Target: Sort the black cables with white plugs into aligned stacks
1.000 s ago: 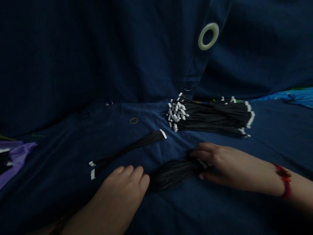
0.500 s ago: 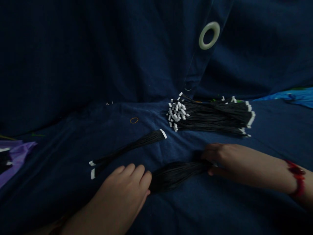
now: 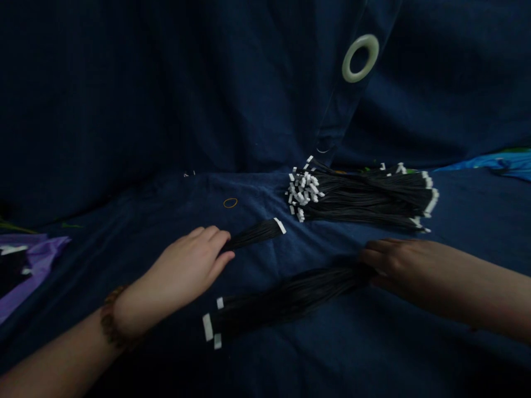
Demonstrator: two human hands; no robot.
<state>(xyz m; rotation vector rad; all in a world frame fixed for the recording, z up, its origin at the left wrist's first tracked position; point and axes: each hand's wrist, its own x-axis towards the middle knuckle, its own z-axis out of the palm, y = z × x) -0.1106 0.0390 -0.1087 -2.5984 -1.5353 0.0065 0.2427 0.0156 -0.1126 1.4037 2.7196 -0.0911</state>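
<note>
My left hand (image 3: 194, 260) is closed around the middle of a thin bundle of black cables (image 3: 255, 233); a white end piece shows at its right tip, and its left part is hidden under my hand. Nearer to me lies a thicker bundle of black cables (image 3: 286, 298) with several white ends at its left. Its right end is in my right hand (image 3: 394, 260), whose fingers are wrapped round it and partly hidden. Behind them rests a large pile of black cables (image 3: 365, 193) with white connectors at both ends.
Dark blue cloth (image 3: 136, 221) covers the surface and hangs behind it. A small yellow rubber band (image 3: 230, 203) lies left of the pile. A purple bag (image 3: 50, 254) is at the left edge, blue plastic (image 3: 493, 162) at the right. A pale ring (image 3: 360, 58) is on the hanging cloth.
My left hand has let go of the thick bundle's left part, moved up and away from me, and gripped the thin bundle. My right hand still holds the thick bundle.
</note>
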